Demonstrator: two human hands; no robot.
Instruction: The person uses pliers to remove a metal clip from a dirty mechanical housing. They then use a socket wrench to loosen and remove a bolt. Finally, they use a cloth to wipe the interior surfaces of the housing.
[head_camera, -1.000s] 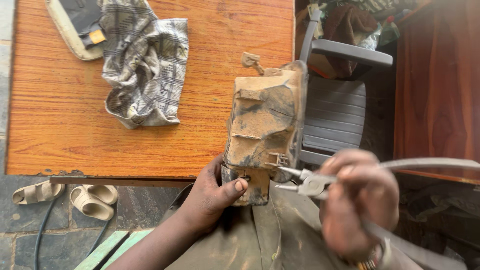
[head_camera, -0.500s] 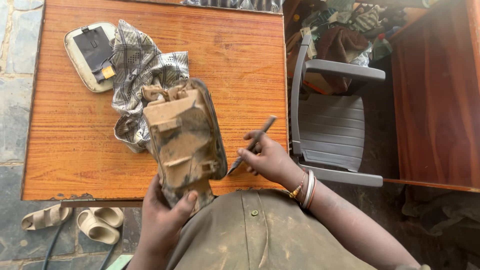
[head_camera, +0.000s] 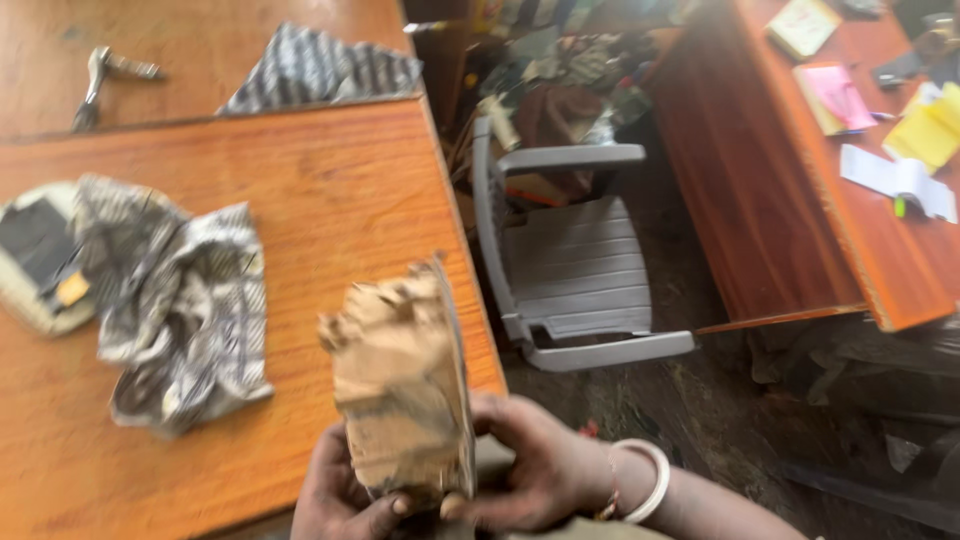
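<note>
Left hand (head_camera: 340, 495): wrapped around the lower left of the clay-caked block (head_camera: 402, 385), fingers curled shut under its base.
Right hand (head_camera: 535, 470): closed on the block's lower right edge — a pale bangle (head_camera: 645, 478) sits on the wrist.
Block: held upright between both hands, over the near edge of the wooden table (head_camera: 330, 190); it is blurred, possibly a mould.
Table: crumpled patterned cloth (head_camera: 175, 300) lies left of the block, well apart.
Beside: grey plastic chair (head_camera: 570, 260) stands just right of the table.
</note>
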